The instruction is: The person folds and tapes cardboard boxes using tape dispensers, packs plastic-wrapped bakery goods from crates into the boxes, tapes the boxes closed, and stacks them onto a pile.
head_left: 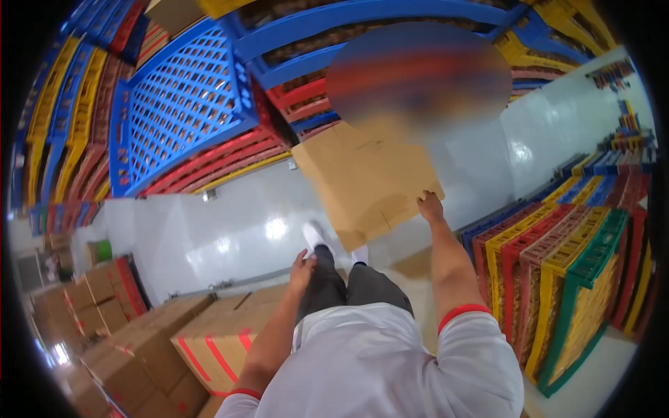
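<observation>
A flat brown piece of cardboard [366,184], perhaps a folded-down box, is spread out in front of my legs. My right hand [431,206] grips its near right corner, with the fingers closed over the edge. Low at my left side, beside my thigh, my left hand [302,270] hangs with its fingers loosely apart and nothing in it. The cardboard is off to its right, not touching it. A blurred oval patch hides what lies just beyond the cardboard's far edge.
Stacked blue, red and yellow plastic crates [185,104] stand ahead and to the left. More coloured crates [550,279] are piled on my right. Taped cardboard boxes [223,348] line the left side behind me. A shiny grey floor [209,237] runs between the stacks.
</observation>
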`<state>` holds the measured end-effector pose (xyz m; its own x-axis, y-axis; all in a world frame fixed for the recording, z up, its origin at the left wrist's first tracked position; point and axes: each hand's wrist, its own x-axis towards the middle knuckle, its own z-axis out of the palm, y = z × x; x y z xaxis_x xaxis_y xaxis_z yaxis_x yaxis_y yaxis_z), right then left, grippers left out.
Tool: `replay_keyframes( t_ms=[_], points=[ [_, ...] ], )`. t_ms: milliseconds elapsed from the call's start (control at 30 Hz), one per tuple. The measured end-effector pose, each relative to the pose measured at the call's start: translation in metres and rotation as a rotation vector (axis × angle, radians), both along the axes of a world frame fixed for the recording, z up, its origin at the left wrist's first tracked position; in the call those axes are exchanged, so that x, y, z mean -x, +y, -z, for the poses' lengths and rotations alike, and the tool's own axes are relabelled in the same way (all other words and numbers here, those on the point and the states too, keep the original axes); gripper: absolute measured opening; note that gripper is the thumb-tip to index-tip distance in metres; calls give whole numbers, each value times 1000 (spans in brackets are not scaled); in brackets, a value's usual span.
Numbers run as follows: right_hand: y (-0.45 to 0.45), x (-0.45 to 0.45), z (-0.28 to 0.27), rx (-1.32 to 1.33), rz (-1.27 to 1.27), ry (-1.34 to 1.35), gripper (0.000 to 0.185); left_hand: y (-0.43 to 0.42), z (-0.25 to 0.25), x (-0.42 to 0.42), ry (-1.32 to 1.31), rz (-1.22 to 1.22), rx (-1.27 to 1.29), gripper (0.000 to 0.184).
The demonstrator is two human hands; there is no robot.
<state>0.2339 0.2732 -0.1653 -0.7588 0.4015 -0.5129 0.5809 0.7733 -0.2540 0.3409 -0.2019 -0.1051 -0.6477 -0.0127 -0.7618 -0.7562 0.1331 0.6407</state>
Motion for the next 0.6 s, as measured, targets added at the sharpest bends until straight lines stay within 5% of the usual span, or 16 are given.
replay_keyframes(
  t_ms=[200, 300, 600],
  points=[
    [39, 33, 51, -44, 142, 195, 57, 24, 64, 106, -329, 122, -77, 81],
    [48, 63, 45, -24, 404, 52, 65, 20, 113, 142, -505, 206, -110, 81],
    [64, 129, 91, 57, 511, -7, 73, 48, 141, 201, -689, 469, -133, 78]
  ],
)
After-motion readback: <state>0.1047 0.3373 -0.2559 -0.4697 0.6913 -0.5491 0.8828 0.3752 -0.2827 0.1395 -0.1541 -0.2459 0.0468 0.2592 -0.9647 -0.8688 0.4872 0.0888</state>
